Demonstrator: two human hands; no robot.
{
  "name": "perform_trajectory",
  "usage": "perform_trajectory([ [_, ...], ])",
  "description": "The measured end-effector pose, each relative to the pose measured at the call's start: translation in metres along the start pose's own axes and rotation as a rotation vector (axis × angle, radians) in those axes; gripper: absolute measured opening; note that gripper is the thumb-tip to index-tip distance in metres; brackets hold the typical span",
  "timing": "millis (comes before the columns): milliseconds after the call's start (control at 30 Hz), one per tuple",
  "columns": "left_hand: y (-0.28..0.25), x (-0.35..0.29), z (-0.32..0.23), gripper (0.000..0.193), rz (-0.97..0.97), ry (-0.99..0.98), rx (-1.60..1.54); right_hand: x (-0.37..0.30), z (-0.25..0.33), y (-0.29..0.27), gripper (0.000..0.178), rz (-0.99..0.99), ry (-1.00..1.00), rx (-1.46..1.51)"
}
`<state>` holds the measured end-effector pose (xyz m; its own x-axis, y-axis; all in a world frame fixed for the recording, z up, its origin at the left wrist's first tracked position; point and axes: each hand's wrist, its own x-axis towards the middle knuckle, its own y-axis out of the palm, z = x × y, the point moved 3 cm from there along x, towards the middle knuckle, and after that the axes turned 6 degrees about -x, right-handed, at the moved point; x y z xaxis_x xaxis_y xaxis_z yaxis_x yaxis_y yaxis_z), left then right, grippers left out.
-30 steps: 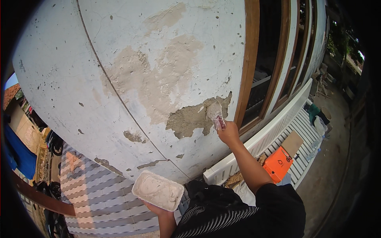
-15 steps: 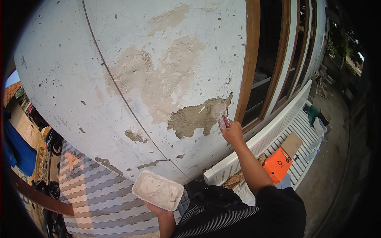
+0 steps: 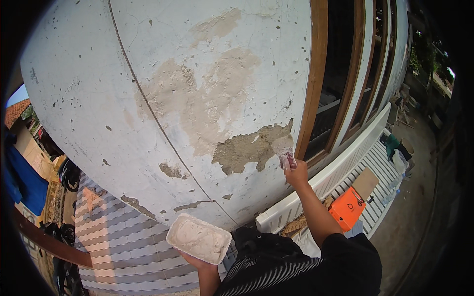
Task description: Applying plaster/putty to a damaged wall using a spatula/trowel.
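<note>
Putty-smeared flat scraper with dark red handle point(image 3: 283, 147): sits at right end of rough grey-brown bare patch point(image 3: 252, 147) on flaking white wall point(image 3: 98, 89); can't say if touching. Held by handle in closed right hand point(image 3: 297, 173). Below, to the left: white rectangular tub point(image 3: 224, 247) with beige paste point(image 3: 200, 237), propped from underneath on left hand point(image 3: 198, 260); can't make out hidden fingers' closure.

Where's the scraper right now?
In the head view, the scraper is right of centre, in the right hand, by the right end of the bare patch.
</note>
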<state>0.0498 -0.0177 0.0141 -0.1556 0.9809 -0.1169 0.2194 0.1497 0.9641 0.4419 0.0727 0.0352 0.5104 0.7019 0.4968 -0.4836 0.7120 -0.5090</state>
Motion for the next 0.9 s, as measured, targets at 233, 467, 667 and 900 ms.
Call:
perform_trajectory([
  [233, 0.000, 0.001, 0.001, 0.065, -0.009, -0.017, -0.026, -0.001, 0.013, 0.010, 0.035, 0.205, -0.025, -0.240],
  [467, -0.008, 0.001, 0.001, 0.064, -0.014, -0.032, -0.031, 0.000, 0.028, 0.012, 0.033, 0.000, -0.028, -0.013],
  [667, -0.011, 0.005, 0.000, 0.065, 0.011, -0.045, -0.097, 0.002, 0.056, -0.001, 0.030, -0.055, -0.049, 0.153],
  [900, -0.015, 0.009, 0.006, 0.064, -0.025, -0.031, -0.070, 0.005, 0.065, -0.003, 0.027, 0.015, 0.024, 0.108],
])
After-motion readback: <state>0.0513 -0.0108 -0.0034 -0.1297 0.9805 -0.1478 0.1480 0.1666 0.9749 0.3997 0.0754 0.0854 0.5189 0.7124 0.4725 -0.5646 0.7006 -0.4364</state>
